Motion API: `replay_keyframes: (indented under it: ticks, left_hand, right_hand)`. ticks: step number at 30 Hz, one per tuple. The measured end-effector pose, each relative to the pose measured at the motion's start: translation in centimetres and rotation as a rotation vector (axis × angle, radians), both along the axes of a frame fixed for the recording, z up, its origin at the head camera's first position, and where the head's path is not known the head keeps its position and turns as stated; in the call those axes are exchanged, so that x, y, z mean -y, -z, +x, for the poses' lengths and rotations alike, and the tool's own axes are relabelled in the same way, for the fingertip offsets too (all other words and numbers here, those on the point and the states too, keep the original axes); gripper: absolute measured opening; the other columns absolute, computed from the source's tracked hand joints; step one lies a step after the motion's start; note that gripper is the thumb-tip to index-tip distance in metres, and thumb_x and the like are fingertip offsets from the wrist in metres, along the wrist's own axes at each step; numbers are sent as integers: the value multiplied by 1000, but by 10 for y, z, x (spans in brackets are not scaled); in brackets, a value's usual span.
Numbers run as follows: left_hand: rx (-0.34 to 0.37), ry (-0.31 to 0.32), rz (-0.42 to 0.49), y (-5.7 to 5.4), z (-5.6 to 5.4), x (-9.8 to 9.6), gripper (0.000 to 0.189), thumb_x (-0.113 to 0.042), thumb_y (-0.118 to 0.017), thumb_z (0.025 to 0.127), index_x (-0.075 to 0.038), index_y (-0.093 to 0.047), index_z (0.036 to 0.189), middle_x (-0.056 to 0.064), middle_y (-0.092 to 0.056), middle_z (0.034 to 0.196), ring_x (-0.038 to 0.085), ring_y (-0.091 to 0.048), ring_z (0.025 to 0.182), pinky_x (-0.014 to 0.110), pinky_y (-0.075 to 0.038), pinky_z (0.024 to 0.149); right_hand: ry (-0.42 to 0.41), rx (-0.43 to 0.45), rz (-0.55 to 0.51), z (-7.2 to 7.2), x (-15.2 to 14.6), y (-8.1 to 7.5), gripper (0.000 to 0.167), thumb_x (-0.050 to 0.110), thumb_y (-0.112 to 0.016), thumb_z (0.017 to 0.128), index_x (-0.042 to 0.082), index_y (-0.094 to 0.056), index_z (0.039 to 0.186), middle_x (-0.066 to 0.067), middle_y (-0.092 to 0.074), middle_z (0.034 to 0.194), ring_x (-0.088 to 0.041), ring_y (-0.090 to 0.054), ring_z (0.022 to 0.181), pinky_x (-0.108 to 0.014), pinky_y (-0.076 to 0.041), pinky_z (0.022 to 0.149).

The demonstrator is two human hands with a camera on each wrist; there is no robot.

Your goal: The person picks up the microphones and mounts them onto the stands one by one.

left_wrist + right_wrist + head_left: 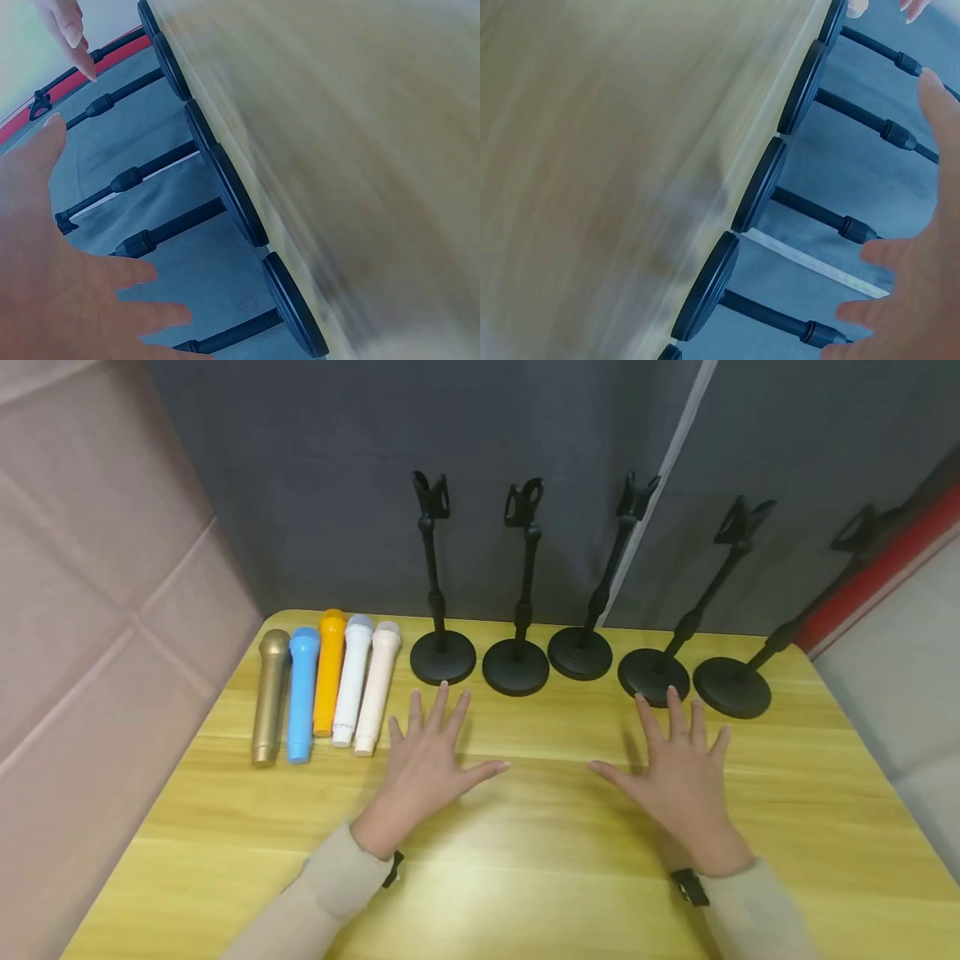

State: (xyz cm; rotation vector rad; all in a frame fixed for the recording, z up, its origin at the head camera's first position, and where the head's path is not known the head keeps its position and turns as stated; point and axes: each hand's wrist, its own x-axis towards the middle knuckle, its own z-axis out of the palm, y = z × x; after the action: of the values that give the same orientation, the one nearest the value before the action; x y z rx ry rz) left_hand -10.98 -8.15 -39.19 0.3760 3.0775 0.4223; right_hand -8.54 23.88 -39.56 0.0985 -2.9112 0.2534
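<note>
Both hands hover palm-down over the wooden table with fingers spread, holding nothing. My left hand [423,768] is between the microphones and the table's middle, its fingertips near the base of the leftmost black microphone stand [442,657]. On the right side, my right hand [684,781] reaches toward another black stand [654,677]. To the left lie a gold microphone [270,697], a blue microphone [303,693], an orange microphone [329,672], a white microphone [352,681] and a cream microphone [377,689], side by side. The left wrist view shows the spread left hand [75,270] before the stands.
Several stands line the table's back edge, including ones at the middle [516,667], right of middle [580,652] and far right [732,687], each with a clip on top. Behind them rises a dark grey panel [315,485]. A pale padded wall [97,568] borders the left.
</note>
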Motion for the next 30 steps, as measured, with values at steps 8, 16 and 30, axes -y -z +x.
replay_keyframes:
  ticks: [8,16,30]
  left_hand:
    - [27,12,23,-11,3,5,108,-89,-46,81,-26,-14,164,9,-5,172,47,-5,156,76,-17,116]
    - [28,-20,59,-15,9,27,108,-88,-46,82,-24,-16,164,13,-12,171,45,-4,157,72,-12,120]
    - [-12,-39,66,-13,13,57,112,-84,-51,84,-17,-12,164,18,-7,171,51,-13,154,73,-15,118]
  right_hand:
    - [8,-33,-52,2,-18,-4,110,77,-67,77,13,-30,159,-29,-19,165,-58,-13,150,-86,-13,106]
    - [-15,-36,-178,3,-30,-8,101,65,-70,83,11,-30,159,-31,-19,164,-61,-17,147,-86,-18,103]
    - [28,-20,-155,1,-62,-12,107,65,-68,85,13,-16,163,-31,-11,166,-63,-8,148,-89,-9,103]
